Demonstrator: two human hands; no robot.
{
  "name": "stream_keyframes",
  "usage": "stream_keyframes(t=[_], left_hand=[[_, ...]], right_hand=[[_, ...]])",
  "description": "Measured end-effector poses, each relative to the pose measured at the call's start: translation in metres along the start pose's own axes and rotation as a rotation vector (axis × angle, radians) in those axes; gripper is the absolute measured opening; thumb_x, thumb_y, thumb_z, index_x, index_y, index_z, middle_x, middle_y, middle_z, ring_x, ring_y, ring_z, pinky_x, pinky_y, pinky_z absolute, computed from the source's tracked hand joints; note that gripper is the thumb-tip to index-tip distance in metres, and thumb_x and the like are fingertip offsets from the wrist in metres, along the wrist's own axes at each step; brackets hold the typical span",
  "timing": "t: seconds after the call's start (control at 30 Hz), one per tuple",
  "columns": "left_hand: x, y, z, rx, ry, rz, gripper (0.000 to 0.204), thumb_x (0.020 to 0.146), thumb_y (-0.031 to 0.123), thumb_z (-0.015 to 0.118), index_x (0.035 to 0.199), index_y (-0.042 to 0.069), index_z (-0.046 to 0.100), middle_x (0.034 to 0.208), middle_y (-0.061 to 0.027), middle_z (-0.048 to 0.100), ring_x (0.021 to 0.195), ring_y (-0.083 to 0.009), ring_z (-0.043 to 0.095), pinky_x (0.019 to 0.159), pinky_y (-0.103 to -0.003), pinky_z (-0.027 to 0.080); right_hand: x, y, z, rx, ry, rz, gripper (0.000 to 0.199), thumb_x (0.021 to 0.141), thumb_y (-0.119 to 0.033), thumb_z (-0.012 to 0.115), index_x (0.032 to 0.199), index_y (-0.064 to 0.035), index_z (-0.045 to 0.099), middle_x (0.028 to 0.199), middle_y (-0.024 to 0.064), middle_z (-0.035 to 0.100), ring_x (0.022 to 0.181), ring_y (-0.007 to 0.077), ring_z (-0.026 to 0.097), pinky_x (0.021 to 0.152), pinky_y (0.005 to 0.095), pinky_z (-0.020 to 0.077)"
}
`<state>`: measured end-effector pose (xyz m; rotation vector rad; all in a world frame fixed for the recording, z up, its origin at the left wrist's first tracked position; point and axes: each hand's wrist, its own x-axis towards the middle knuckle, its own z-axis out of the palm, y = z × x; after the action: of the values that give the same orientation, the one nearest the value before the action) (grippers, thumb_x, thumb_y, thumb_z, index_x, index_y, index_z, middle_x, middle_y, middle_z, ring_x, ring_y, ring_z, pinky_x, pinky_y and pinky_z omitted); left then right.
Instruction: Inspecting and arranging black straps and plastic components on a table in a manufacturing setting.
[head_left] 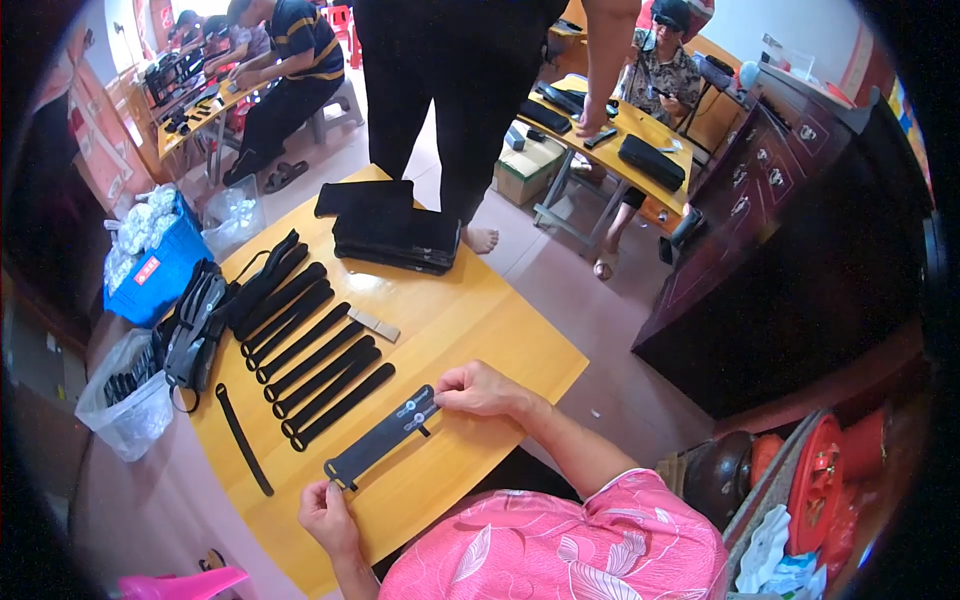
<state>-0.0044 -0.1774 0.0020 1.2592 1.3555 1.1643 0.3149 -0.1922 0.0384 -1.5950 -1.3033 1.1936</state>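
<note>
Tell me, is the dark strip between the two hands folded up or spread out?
Spread out lengthwise: the dark strip runs nearly straight from the left hand at one end to the right hand at the other.

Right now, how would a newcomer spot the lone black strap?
Start at the yellow table and find the slanted row of black straps on its left half. Beyond the left hand, near the table's left edge, lies one thin black strap with a loop at its far end. Unlike its neighbours, it lies apart and slants the opposite way.
</note>
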Motion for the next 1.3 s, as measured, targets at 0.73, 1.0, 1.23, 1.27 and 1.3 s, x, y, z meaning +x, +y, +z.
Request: stream_keyframes(t=[0.73, 1.0, 1.23, 1.27, 1.3], left_hand=[[-0.017, 0.017, -0.002, 0.072, -0.003, 0.025, 0.003, 0.084, -0.004, 0.063, 0.083, -0.002, 0.061, 0.071, -0.0002, 0.054, 0.062, -0.0056, 0.048, 0.054, -0.022, 0.039], [-0.006, 0.020, -0.006, 0.064, 0.061, -0.089, 0.002, 0.085, -0.002, 0.064, 0.084, -0.002, 0.062, 0.067, 0.0018, 0.056, 0.058, -0.0025, 0.049, 0.051, -0.019, 0.039], [0.015, 0.018, -0.003, 0.048, 0.057, -0.241, 0.003, 0.087, 0.000, 0.062, 0.085, -0.003, 0.062, 0.063, 0.0000, 0.059, 0.049, -0.0039, 0.051, 0.044, -0.019, 0.038], [0.017, 0.018, -0.001, 0.042, 0.054, -0.277, 0.003, 0.086, 0.000, 0.063, 0.085, -0.003, 0.063, 0.063, -0.0001, 0.059, 0.049, -0.0038, 0.051, 0.043, -0.018, 0.038], [0.018, 0.019, -0.001, 0.047, 0.057, -0.280, 0.003, 0.086, 0.000, 0.063, 0.085, -0.003, 0.063, 0.063, -0.0001, 0.059, 0.049, -0.0038, 0.051, 0.043, -0.018, 0.038]], right_hand=[[0.004, 0.008, -0.005, 0.055, 0.023, 0.000, 0.009, 0.083, -0.007, 0.065, 0.085, 0.0014, 0.067, 0.069, -0.0009, 0.059, 0.066, 0.0064, 0.052, 0.059, 0.0225, 0.0426], [0.002, -0.003, 0.014, -0.069, 0.076, 0.009, 0.009, 0.083, -0.006, 0.066, 0.081, 0.0028, 0.066, 0.061, -0.0037, 0.053, 0.057, 0.0039, 0.046, 0.050, 0.0220, 0.0363], [0.018, -0.006, 0.013, -0.102, 0.044, 0.052, 0.010, 0.082, -0.006, 0.065, 0.079, 0.0032, 0.067, 0.060, -0.0042, 0.054, 0.055, 0.0035, 0.046, 0.049, 0.0220, 0.0358], [0.018, -0.006, 0.013, -0.101, 0.039, 0.055, 0.010, 0.082, -0.006, 0.065, 0.079, 0.0032, 0.067, 0.060, -0.0042, 0.054, 0.055, 0.0035, 0.046, 0.049, 0.0220, 0.0358], [0.018, -0.008, 0.013, -0.064, 0.053, 0.100, 0.010, 0.082, -0.006, 0.065, 0.079, 0.0030, 0.067, 0.060, -0.0043, 0.054, 0.055, 0.0034, 0.046, 0.048, 0.0219, 0.0359]])
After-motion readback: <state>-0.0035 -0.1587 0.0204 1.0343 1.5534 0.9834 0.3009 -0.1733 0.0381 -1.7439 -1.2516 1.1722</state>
